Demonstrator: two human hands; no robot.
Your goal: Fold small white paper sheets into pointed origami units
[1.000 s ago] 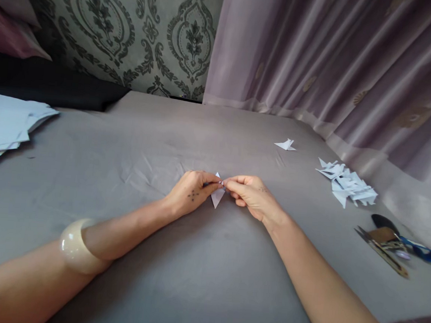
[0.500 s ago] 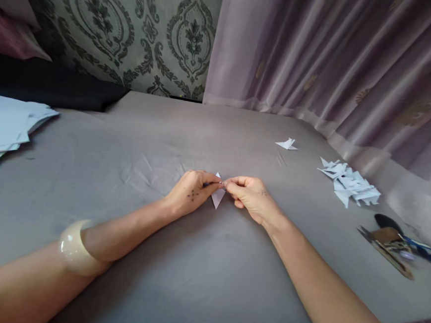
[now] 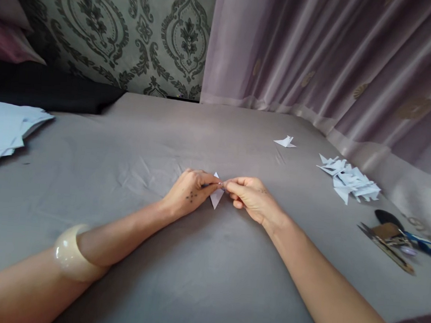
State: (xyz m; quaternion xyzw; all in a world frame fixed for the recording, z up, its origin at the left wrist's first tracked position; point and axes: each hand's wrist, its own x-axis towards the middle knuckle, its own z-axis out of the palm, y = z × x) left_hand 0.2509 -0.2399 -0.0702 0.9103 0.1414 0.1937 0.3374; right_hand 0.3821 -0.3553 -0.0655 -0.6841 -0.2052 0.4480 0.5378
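A small piece of folded white paper (image 3: 216, 198) is pinched between my two hands near the middle of the head view. One pointed end shows above the fingers and another below; its centre is hidden by the fingertips. My left hand (image 3: 190, 192) closes thumb and forefinger on the paper from the left side. From the right, my right hand (image 3: 249, 196) pinches it too, its other fingers curled in. The fingertips of both hands almost meet. A cream bangle (image 3: 72, 254) sits on my left forearm.
A folded paper bird (image 3: 286, 141) stands at the back right, near a heap of similar folded papers (image 3: 350, 179). Scissors and other small tools (image 3: 392, 240) lie at the right. A stack of white sheets (image 3: 2, 127) and black cloth (image 3: 53, 86) lie left on the grey surface (image 3: 198, 279).
The view has shifted slightly. Both hands keep their pinch on the folded paper, with hardly any visible movement of the fingers.
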